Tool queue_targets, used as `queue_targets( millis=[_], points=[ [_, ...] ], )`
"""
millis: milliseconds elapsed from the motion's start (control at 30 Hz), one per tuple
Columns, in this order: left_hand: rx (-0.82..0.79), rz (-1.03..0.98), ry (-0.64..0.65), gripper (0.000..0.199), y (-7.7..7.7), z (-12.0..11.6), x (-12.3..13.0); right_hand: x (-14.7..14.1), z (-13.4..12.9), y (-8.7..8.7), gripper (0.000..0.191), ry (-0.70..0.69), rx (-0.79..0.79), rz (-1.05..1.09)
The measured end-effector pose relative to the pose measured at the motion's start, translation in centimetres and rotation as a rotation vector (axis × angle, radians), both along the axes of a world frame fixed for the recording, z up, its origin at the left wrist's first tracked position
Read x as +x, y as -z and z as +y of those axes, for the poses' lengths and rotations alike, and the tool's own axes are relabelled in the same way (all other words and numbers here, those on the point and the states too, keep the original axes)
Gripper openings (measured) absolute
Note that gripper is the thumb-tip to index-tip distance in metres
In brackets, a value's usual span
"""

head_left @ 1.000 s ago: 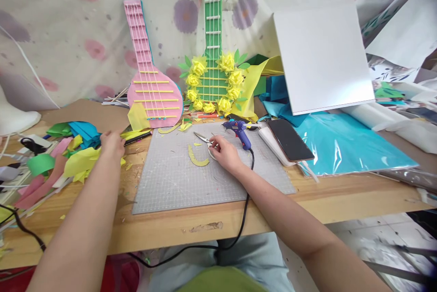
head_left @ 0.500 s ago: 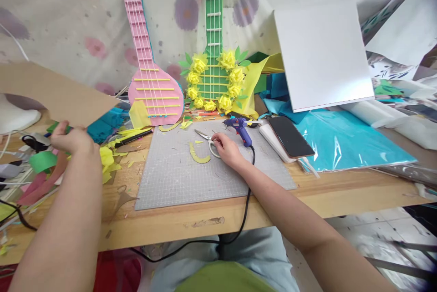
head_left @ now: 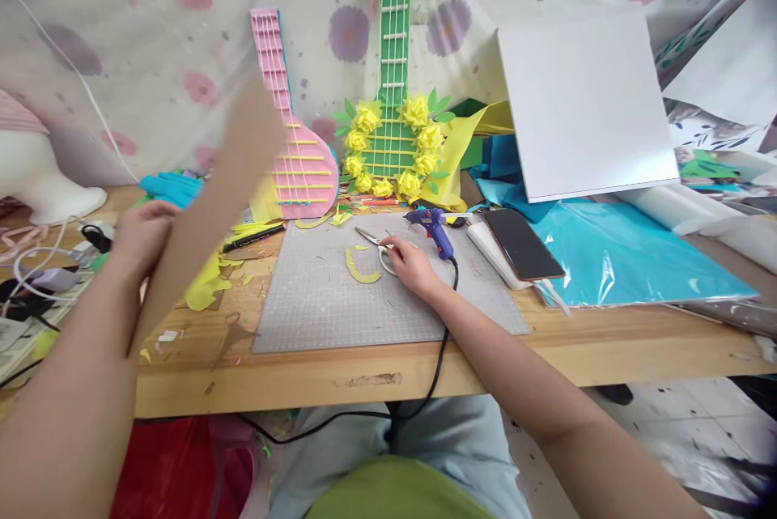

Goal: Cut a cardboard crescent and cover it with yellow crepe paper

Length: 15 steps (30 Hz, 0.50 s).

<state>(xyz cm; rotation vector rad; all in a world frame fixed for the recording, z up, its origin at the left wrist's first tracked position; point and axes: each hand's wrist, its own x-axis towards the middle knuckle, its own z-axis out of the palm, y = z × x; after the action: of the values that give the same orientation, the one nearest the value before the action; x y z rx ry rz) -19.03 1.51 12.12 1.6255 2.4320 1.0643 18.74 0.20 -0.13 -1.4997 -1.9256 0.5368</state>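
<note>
My left hand (head_left: 144, 234) grips a brown cardboard sheet (head_left: 212, 191) at the left of the table. The sheet is tilted up, smeared by motion, and hides part of the pink paper instrument (head_left: 307, 167). Over the grey cutting mat (head_left: 328, 325), my right hand (head_left: 413, 264) has its fingers closed around the white handle of a pair of scissors (head_left: 368, 236). Their blades point up and left, lying on the mat. Close to them lies a curved yellow-green strip (head_left: 359, 270).
A purple glue gun (head_left: 435, 229) lies right of my right hand, its black cord running off the table edge. Beyond it are a phone (head_left: 523, 244) and a blue plastic-wrapped sheet (head_left: 631, 252). A green paper instrument (head_left: 394, 74) with yellow flowers stands behind the mat.
The cardboard sheet in my left hand has swung from lying nearly flat at the far left to an upright slant further right. My right hand stays on the scissors.
</note>
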Motion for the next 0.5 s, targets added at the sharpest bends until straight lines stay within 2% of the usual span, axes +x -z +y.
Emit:
queue_targets(
  millis=[67,200,300,433,500],
  points=[
    [-0.276,0.010,0.128,0.025,0.5,-0.8,1.0,0.1,0.1,0.2,0.028,0.008,0.024,0.047],
    [-0.465,0.305,0.293,0.019,1.6,-2.1,2.7,0.2,0.3,0.4,0.029,0.012,-0.044,0.266],
    [-0.530,0.384,0.254,0.020,2.7,-2.6,2.5,0.0,0.0,0.1,0.031,-0.071,-0.184,0.456],
    [-0.573,0.407,0.184,0.022,3.5,-2.8,1.7,-1.2,-0.9,-0.8,0.035,-0.271,-0.343,0.569],
    [-0.588,0.410,0.159,0.024,3.6,-2.7,1.6,-1.9,-1.2,-1.2,0.041,-0.315,-0.407,0.617]
  ],
)
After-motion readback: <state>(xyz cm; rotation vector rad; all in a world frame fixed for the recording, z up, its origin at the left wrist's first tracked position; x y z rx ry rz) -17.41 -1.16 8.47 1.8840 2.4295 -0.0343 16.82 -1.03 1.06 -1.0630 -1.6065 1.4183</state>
